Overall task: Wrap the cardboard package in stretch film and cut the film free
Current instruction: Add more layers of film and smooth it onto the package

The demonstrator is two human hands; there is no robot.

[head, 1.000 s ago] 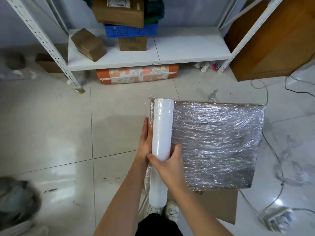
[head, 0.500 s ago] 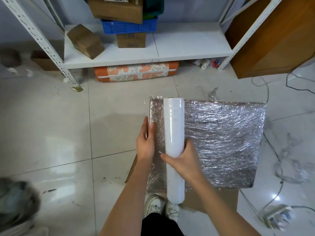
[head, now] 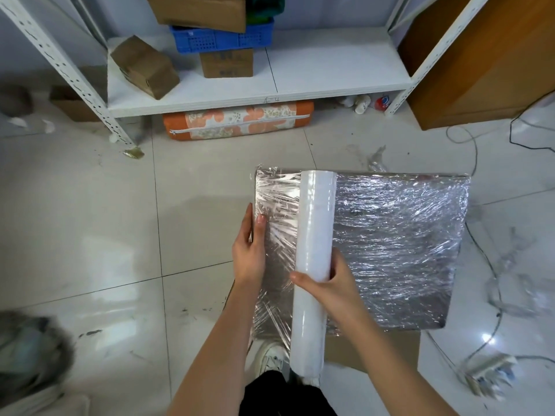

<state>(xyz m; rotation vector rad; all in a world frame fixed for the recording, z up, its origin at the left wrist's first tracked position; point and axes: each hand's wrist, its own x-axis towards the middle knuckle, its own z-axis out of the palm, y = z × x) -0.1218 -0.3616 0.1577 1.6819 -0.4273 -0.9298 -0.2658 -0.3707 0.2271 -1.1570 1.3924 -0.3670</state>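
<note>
A flat square cardboard package (head: 396, 250), covered in shiny stretch film, is held up above the floor in front of me. A white roll of stretch film (head: 313, 259) lies lengthwise across its top face, near the left side. My right hand (head: 333, 280) grips the roll around its lower middle. My left hand (head: 250, 247) holds the package's left edge, thumb on the film-covered top. A freshly laid strip of film spans from that edge to the roll.
A plain cardboard sheet (head: 387, 352) lies on the tiled floor under the package. A white metal shelf (head: 261, 85) with boxes and a blue crate stands ahead. Cables (head: 480, 250) and a power strip (head: 486, 370) lie at right. An orange cushion (head: 237, 121) sits under the shelf.
My right hand has rolled the film roll rightward across the package's top, laying film. My left hand left the roll and now holds the package's left edge.
</note>
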